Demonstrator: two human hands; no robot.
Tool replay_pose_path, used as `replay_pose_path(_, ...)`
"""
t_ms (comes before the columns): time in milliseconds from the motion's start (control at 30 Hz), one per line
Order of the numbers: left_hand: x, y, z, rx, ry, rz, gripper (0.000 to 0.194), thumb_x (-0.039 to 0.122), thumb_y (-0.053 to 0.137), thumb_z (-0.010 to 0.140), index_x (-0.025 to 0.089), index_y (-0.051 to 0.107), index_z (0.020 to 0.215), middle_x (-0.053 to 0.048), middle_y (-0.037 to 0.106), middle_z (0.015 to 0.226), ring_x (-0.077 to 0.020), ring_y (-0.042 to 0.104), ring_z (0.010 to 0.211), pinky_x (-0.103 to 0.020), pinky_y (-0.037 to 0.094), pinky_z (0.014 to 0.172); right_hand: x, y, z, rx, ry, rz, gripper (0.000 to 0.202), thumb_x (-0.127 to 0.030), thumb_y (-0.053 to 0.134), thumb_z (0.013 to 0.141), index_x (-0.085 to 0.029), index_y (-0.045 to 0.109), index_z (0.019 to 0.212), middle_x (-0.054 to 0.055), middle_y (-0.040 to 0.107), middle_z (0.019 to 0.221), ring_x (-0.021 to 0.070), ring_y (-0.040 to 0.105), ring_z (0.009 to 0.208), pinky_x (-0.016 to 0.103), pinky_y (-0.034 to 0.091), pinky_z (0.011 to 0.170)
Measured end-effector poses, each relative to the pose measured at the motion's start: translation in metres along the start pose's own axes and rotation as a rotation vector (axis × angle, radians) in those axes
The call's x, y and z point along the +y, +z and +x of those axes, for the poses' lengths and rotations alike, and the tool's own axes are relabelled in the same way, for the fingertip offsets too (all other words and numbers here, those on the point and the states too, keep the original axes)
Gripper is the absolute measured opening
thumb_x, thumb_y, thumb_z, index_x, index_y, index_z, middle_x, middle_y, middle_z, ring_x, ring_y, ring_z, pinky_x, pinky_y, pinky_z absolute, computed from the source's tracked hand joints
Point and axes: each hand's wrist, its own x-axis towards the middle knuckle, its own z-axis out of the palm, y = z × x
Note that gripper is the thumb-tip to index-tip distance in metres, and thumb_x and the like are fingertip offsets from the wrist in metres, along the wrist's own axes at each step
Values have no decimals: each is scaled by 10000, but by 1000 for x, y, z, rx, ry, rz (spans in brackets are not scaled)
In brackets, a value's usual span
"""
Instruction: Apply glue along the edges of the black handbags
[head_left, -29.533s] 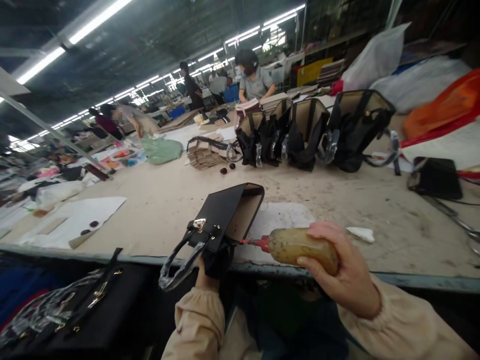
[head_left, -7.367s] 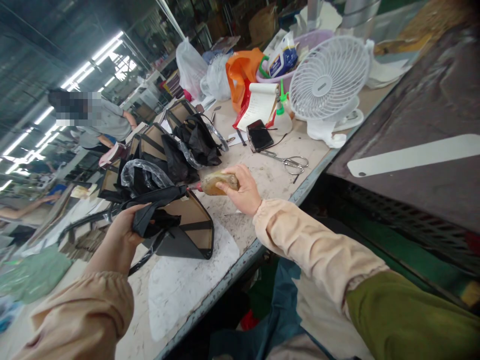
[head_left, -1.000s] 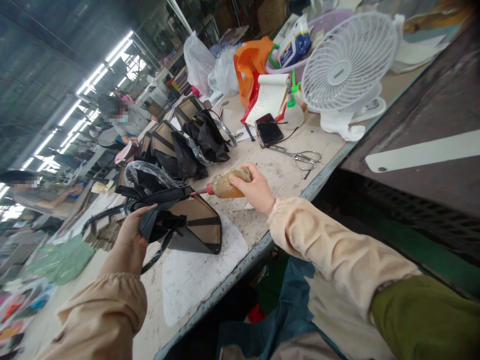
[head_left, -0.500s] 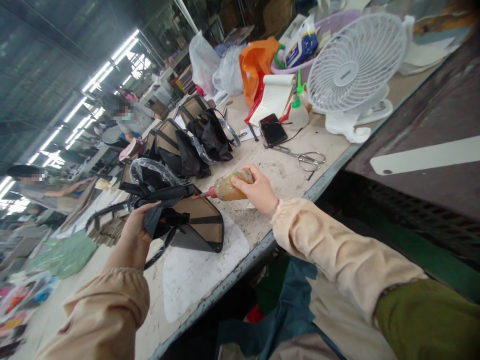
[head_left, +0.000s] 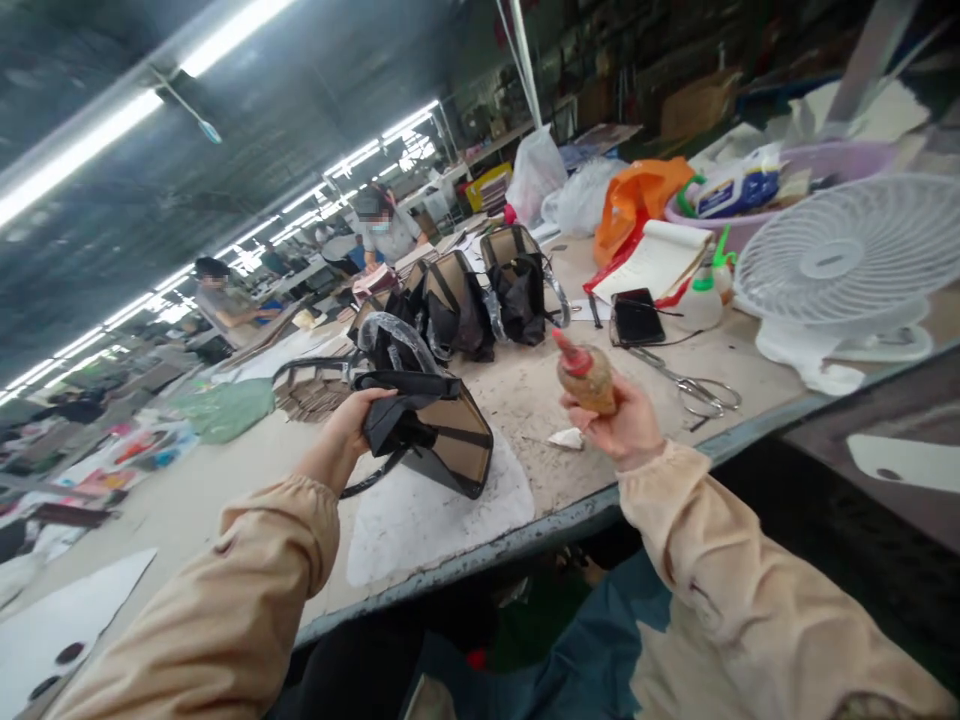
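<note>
My left hand (head_left: 349, 435) grips the dark fabric edge of a black handbag (head_left: 450, 470), which lies tilted on a white sheet (head_left: 375, 545). The bag's tan inner panel with a black strap across it faces me. Its plastic-wrapped handle (head_left: 397, 335) stands up behind. In my right hand (head_left: 626, 420) is a glue bottle (head_left: 589, 380), a stained yellowish squeeze bottle with a red nozzle pointing up and away. It is held above the table, apart from the bag. Part of my left fingers is hidden behind the fabric.
Several more black bags (head_left: 454, 300) stand behind. To the right lie scissors (head_left: 694, 385), a phone (head_left: 637, 317), a notepad (head_left: 664, 260) and a white fan (head_left: 840, 260). A green plastic bag (head_left: 232, 410) lies at left. Two people work farther back.
My right hand has drawn the glue bottle away from the bag to the right, and its nozzle now points upward. My left hand keeps hold of the bag. The camera view has shifted.
</note>
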Motion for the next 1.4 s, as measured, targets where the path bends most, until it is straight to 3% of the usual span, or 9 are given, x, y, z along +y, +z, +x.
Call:
replay_pose_path(133, -3, -19, -26, 14, 67, 63, 60, 85, 575, 694, 76, 632, 675, -91, 640, 525, -176, 599, 425, -250, 523, 423, -8, -5, -7, -165, 50, 213, 270, -222, 614, 658, -205, 540, 917, 18, 535, 793, 100, 517, 672, 102, 399, 388)
replay_pose_path(233, 4, -41, -47, -11, 248, 262, 153, 99, 639, 577, 109, 645, 729, -55, 676, 625, -191, 641, 548, -281, 554, 557, -10, -12, -9, -208, 26, 356, 334, -151, 606, 613, -186, 482, 922, 29, 485, 810, 106, 514, 705, 104, 469, 427)
replay_pose_path(433, 25, -78, -85, 95, 563, 1517, 98, 234, 583, 636, 181, 635, 699, -28, 632, 627, -233, 609, 616, -308, 456, 585, -11, -19, -10, -282, -16, 598, 433, -134, 562, 598, -199, 407, 997, 45, 455, 871, 142, 503, 756, 173, 535, 453)
replay_pose_path(567, 10, -85, -93, 166, 703, 1961, 276, 253, 473, 747, 199, 681, 920, -89, 662, 729, -270, 623, 679, -332, 416, 611, -12, -23, -10, -260, -37, 655, 447, -157, 547, 614, -181, 413, 1040, 56, 467, 891, 140, 505, 767, 186, 555, 510)
replay_pose_path(733, -42, -93, -87, 185, 665, 2013, 301, 217, 438, 799, 167, 687, 961, -140, 644, 790, -278, 619, 732, -343, 426, 637, -6, -23, -16, -129, -111, 392, 349, -312, 548, 695, -177, 520, 1016, 68, 509, 876, 150, 526, 741, 228, 550, 522)
replay_pose_path(933, -109, -100, -81, 219, 833, 1939, 357, 184, 442, 842, 258, 703, 1075, -146, 586, 1147, -280, 575, 985, -344, 453, 770, 18, -1, -28, 16, 46, -1, 250, -411, 557, 790, -245, 620, 966, 23, 604, 834, 128, 529, 624, 182, 385, 370)
replay_pose_path(1067, -143, -104, -80, 210, 761, 1881, 345, 140, 486, 794, 242, 732, 1013, -149, 609, 1060, -292, 586, 949, -351, 461, 756, 42, 9, -36, 49, 49, -228, 322, -473, 654, 722, -256, 656, 960, 28, 661, 938, 167, 580, 674, 203, 315, 352)
replay_pose_path(1233, -170, -106, -78, 183, 773, 1820, 496, 61, 470, 737, 235, 680, 1151, -152, 633, 1084, -320, 587, 1003, -369, 456, 788, 66, 8, -51, 31, 70, -443, 358, -455, 746, 654, -252, 650, 933, 29, 640, 868, 188, 582, 689, 247, 433, 436)
replay_pose_path(1400, -179, -104, -75, 294, 745, 1756, 452, 116, 491, 766, 265, 683, 1147, -138, 642, 1050, -326, 596, 951, -387, 454, 776, 77, 0, -69, -41, -135, -770, 336, -386, 774, 675, -273, 645, 964, -6, 609, 886, 159, 555, 775, 260, 499, 655)
